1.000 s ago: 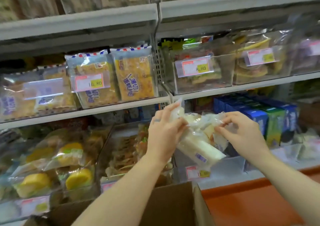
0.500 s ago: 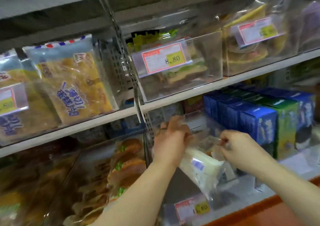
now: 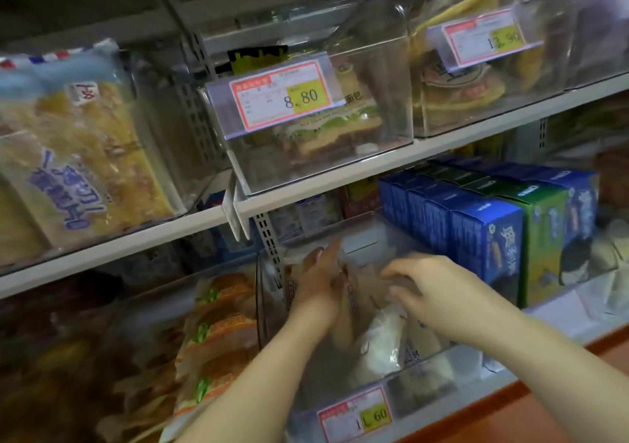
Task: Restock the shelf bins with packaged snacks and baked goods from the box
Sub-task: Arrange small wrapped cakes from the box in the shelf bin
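I read both hands inside the clear bin (image 3: 269, 310): left hand (image 3: 320, 284) flat, fingers straight, against the wrapped pastries (image 3: 377, 340) in that bin; right hand (image 3: 434, 291) atop them, fingers bent, grip indeterminate.

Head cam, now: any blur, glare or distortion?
Head view: the 8.80 price tag reads clearly; the bread packs at far left are smeared, and the lower-left corner is dark and murky. Head view: the shelf edge runs slanted and bowed, wide-angle warp. Head view: sheen on the clear bin hazes the packs between the left hand and right hand.
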Demonstrator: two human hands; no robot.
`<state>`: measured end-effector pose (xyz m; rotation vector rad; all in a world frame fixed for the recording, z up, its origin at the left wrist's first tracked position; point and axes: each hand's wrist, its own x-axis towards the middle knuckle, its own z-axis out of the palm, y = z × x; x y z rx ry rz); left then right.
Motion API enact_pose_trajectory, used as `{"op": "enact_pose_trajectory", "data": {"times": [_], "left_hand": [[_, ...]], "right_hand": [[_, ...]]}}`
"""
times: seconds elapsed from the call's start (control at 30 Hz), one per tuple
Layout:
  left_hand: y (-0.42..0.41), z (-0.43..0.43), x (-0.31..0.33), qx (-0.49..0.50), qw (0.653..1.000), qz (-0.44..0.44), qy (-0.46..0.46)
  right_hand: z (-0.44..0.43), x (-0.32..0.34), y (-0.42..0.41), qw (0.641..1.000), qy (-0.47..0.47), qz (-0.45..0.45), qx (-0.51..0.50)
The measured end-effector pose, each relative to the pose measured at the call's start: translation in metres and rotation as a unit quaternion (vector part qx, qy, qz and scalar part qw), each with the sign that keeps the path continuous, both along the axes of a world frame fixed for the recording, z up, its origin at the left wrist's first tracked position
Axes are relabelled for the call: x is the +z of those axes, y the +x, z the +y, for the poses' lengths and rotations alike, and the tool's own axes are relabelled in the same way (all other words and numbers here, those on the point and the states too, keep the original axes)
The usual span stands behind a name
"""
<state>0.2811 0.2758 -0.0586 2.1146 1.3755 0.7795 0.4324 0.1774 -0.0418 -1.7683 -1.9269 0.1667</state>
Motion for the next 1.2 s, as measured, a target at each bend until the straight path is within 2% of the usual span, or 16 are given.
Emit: {"op": "enact_pose_trajectory", "data": {"times": [0.07, 0.17, 0.33, 0.4, 0.47, 0.57, 0.7, 0.77, 0.83, 0.9, 0.97, 1.07, 1.2], "left_hand": [[-0.003, -0.009, 0.008, -0.014, 0.996, -0.084, 0.021], [-0.014, -0.021, 0.016, -0.028, 0.989, -0.135, 0.056], [-0.033, -0.039, 0.027, -0.044, 0.983, -0.169, 0.059], [-0.039, -0.044, 0.027, -0.057, 0.984, -0.162, 0.048], [-0.044, -0.053, 0.030, -0.073, 0.986, -0.146, 0.041], [-0.047, -0.066, 0.032, -0.115, 0.983, -0.137, 0.027], [-0.052, -0.077, 0.035, -0.158, 0.977, -0.141, 0.006], [-0.060, -0.078, 0.040, -0.152, 0.984, -0.097, 0.006], [-0.076, -0.071, 0.043, -0.103, 0.994, 0.014, 0.041], [-0.094, -0.055, 0.040, -0.024, 0.986, 0.146, 0.078], [-0.107, -0.040, 0.034, 0.021, 0.969, 0.238, 0.067], [-0.114, -0.031, 0.024, 0.011, 0.965, 0.260, 0.027], [-0.119, -0.028, 0.012, 0.005, 0.973, 0.222, 0.054]], "right_hand": [[0.001, 0.000, -0.001, 0.996, -0.053, -0.032, 0.061], [0.002, -0.007, -0.003, 0.984, -0.128, -0.092, 0.079], [0.003, -0.008, -0.005, 0.985, -0.113, -0.121, 0.055], [0.004, -0.004, -0.005, 0.993, -0.086, -0.065, 0.045], [0.002, 0.003, -0.006, 0.995, -0.043, 0.062, 0.061], [-0.005, 0.017, -0.013, 0.965, -0.055, 0.231, 0.107], [-0.006, 0.013, -0.019, 0.945, -0.046, 0.289, 0.147], [-0.008, 0.013, -0.022, 0.948, -0.029, 0.286, 0.136], [-0.009, 0.012, -0.023, 0.949, -0.004, 0.297, 0.102], [-0.004, 0.011, -0.026, 0.941, 0.032, 0.331, 0.067], [0.009, 0.008, -0.033, 0.934, 0.062, 0.350, 0.044], [0.048, -0.001, -0.048, 0.938, 0.035, 0.344, 0.019], [0.109, -0.020, -0.069, 0.950, -0.033, 0.310, -0.001]]}}
